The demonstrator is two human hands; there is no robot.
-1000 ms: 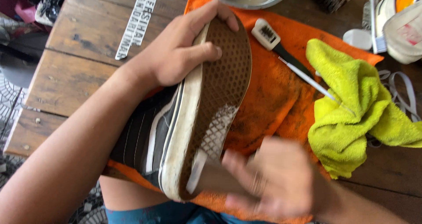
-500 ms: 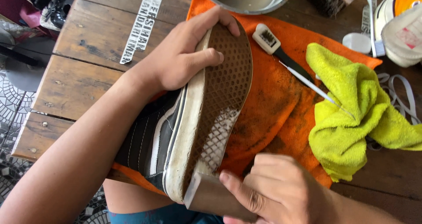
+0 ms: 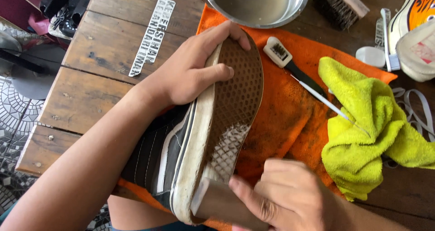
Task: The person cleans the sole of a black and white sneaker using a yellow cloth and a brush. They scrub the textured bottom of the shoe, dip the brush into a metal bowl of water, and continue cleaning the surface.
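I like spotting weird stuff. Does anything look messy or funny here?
Yes. The orange cloth is smeared with dark dirt beside the shoe, and the shoe's brown sole has a white foamy patch near the heel, where the right hand presses a brush. Nothing looks broken.
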